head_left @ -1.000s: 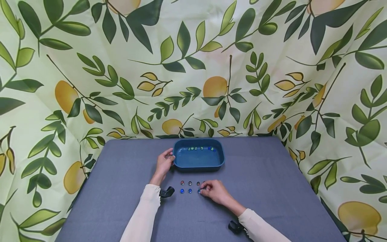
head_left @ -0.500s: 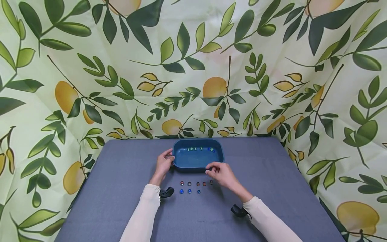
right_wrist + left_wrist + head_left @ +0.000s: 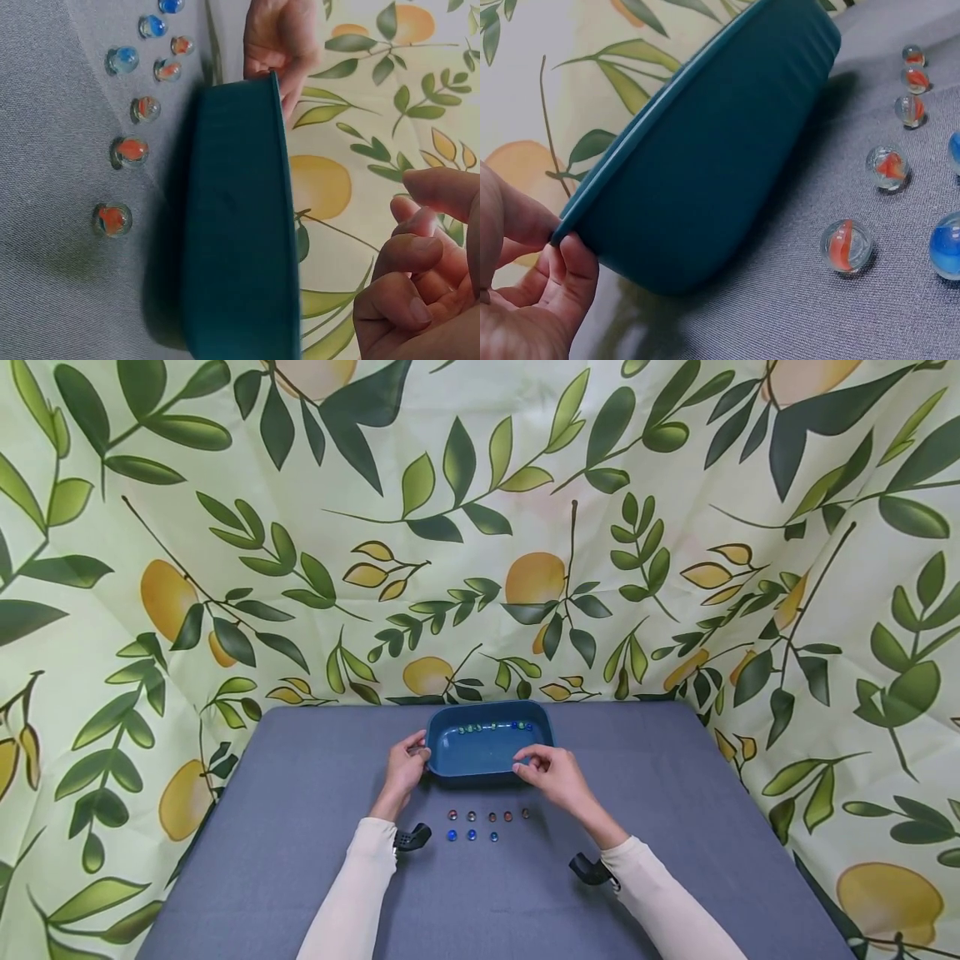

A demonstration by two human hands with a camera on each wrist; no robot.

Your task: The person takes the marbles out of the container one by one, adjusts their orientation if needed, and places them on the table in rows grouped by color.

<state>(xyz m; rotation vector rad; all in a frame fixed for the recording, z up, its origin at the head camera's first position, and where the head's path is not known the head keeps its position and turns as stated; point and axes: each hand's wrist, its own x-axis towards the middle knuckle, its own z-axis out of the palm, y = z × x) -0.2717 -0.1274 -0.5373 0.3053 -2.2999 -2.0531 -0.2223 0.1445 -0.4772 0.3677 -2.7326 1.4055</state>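
A dark blue rectangular plastic bin stands toward the back of the table, tipped up slightly at its left end. My left hand pinches its left rim; in the left wrist view the thumb and fingers grip the rim's corner. Inside, green marbles and blue marbles line the far side. My right hand is over the bin's near right rim, thumb and forefinger apart. In the right wrist view its fingers are loosely bent, with no marble showing between them.
In front of the bin lie a row of several clear marbles with orange swirls and a row of three blue marbles. Grey cloth covers the table. A leaf-and-fruit patterned curtain rises behind and beside it.
My right hand has left the blue marble row, where one marble fewer lies, and moved up to the bin's rim; its fingertips have parted. The left hand keeps its hold as the bin tips slightly.
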